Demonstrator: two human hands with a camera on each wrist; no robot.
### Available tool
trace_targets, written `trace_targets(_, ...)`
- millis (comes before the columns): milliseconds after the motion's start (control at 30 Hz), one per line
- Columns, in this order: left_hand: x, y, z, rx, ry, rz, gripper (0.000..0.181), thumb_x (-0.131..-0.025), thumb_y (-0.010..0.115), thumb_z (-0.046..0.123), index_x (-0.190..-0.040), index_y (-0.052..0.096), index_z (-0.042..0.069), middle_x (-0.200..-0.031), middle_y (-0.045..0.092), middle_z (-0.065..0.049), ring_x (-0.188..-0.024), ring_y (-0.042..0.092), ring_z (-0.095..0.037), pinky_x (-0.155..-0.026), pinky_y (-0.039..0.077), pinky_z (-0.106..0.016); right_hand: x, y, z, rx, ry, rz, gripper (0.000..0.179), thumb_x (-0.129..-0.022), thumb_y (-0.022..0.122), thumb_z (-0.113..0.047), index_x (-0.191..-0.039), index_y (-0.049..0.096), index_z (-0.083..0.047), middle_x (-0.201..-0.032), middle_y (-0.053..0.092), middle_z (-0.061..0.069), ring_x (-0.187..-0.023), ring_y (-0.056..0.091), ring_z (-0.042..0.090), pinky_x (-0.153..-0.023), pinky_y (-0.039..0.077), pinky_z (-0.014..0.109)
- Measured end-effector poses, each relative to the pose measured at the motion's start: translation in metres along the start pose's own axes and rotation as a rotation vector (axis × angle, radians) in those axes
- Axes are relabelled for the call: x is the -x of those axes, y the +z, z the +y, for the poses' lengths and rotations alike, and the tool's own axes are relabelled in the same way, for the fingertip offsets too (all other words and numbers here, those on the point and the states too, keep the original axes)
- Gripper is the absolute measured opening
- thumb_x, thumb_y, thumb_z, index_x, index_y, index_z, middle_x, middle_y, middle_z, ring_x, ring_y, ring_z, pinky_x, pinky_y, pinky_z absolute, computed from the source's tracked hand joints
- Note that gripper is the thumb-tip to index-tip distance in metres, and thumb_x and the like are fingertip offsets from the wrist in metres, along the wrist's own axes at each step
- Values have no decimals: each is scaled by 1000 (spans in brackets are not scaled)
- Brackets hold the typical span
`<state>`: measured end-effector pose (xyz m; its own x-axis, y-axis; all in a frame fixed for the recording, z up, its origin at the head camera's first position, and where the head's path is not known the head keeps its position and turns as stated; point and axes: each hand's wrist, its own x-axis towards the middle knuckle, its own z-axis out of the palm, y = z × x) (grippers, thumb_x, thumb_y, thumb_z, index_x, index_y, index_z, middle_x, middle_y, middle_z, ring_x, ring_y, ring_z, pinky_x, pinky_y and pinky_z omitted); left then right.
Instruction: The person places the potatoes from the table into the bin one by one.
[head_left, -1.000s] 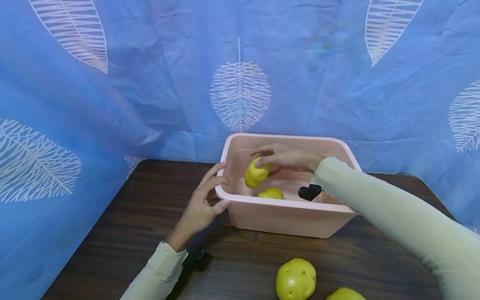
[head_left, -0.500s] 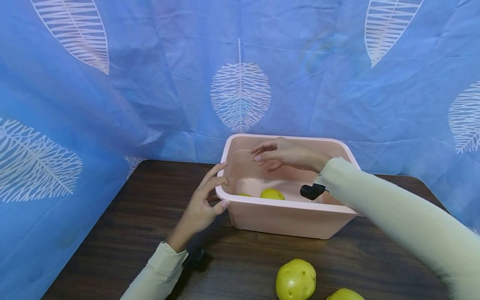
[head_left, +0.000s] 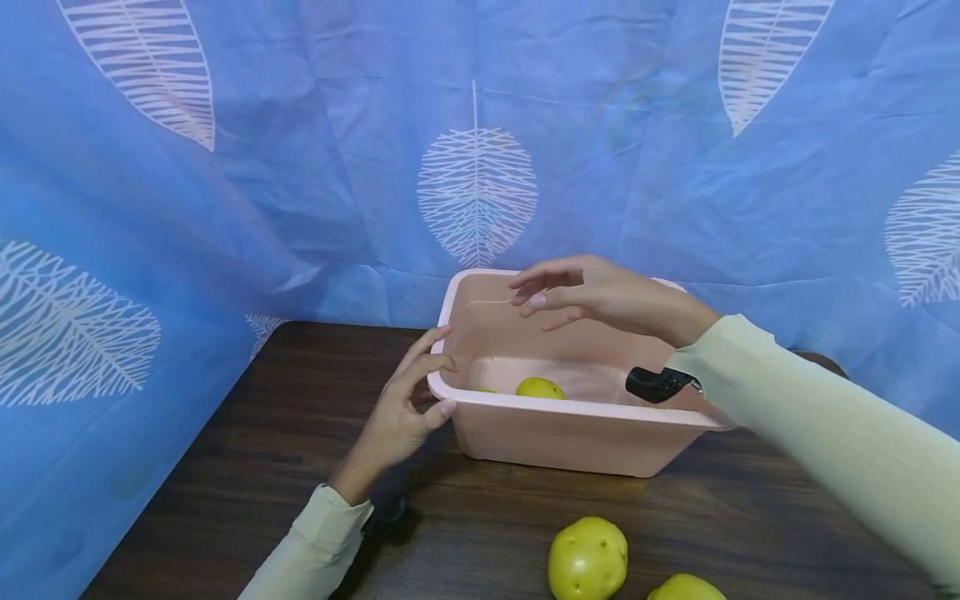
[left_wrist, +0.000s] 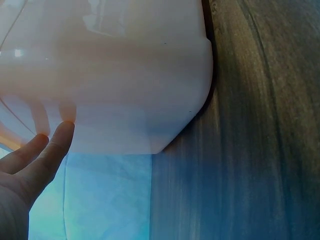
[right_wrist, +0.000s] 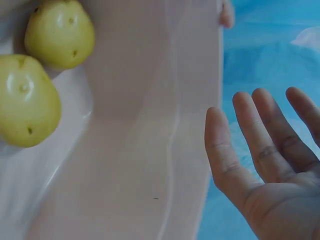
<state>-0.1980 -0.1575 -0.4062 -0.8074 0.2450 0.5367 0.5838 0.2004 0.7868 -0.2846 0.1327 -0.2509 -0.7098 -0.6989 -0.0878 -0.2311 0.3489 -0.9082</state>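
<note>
My left hand [head_left: 401, 412] holds the left front corner of a pink plastic bin [head_left: 555, 433], with fingertips over the rim and the thumb on the outside. In the left wrist view, fingers [left_wrist: 61, 137] meet the bin's outer wall. Over the bin's back, my right hand [head_left: 600, 292] hovers with relaxed, spread fingers and nothing in it. Two smooth yellow potatoes with small dimples, one nearer [right_wrist: 27, 100] and one behind it [right_wrist: 60, 35], lie on the bin floor in the right wrist view. From the head, the front wall hides most of them.
Another yellow potato [head_left: 588, 558] lies on the dark wooden table [head_left: 270, 467] in front of the bin. Beside it, a further potato [head_left: 686, 588] is cut off by the frame's lower edge. A blue curtain [head_left: 337, 167] with white leaf prints hangs behind.
My right hand released a yellow potato into the bin, then rose and drew to the right, its fingers loose. The left hand stayed at the bin's corner.
</note>
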Motion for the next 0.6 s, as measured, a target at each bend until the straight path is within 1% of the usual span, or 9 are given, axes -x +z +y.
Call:
trace_targets(100, 0, -1, 0, -2, 6, -3, 44, -93, 75, 45, -124, 64, 15, -169, 33, -3, -147, 42, -44, -95, 52, -70, 14, -1, -7, -14, -34, -1, 47, -105, 63, -19, -150, 54, -10, -148, 60, 12, -139, 56, 37, -104, 56, 44)
trace_targets(200, 0, -2, 1, -9, 5, -7, 43, -94, 75, 43, -124, 64, 15, -170, 33, -3, -147, 43, -44, -94, 54, -67, 31, -2, -12, -21, -81, 11, 45, -105, 62, -15, -149, 55, -8, -146, 63, 12, -136, 60, 32, -103, 57, 42)
trace_targets(267, 0, -2, 1, -10, 3, -8, 44, -94, 75, 45, -125, 64, 16, -170, 33, -2, -147, 43, -43, -94, 55, -65, 41, -3, -15, -14, -124, 13, 43, -105, 60, -12, -148, 56, -8, -144, 65, 10, -133, 62, 27, -103, 57, 41)
trace_targets(367, 0, -2, 1, -9, 0, -8, 47, -94, 74, 49, -125, 64, 16, -170, 33, -2, -147, 42, -44, -94, 55, -65, 57, -4, -17, -9, -200, 6, 43, -104, 58, -4, -147, 57, -5, -140, 67, 9, -130, 64, 25, -101, 58, 41)
trace_targets(467, -1, -2, 1, -9, -3, -8, 47, -94, 73, 50, -125, 64, 16, -170, 32, -2, -147, 42, -44, -95, 55, -66, 73, -4, -18, 23, -243, 6, 43, -103, 57, -1, -146, 58, -6, -139, 69, 8, -128, 66, 23, -101, 58, 39)
trace_targets(600, -1, -2, 1, 4, -2, -6, 44, -94, 75, 44, -125, 64, 15, -170, 33, -2, -147, 41, -44, -96, 54, -66, 94, -4, -16, 48, -283, -8, 45, -103, 56, 3, -146, 58, -6, -142, 67, 8, -129, 66, 21, -100, 58, 37)
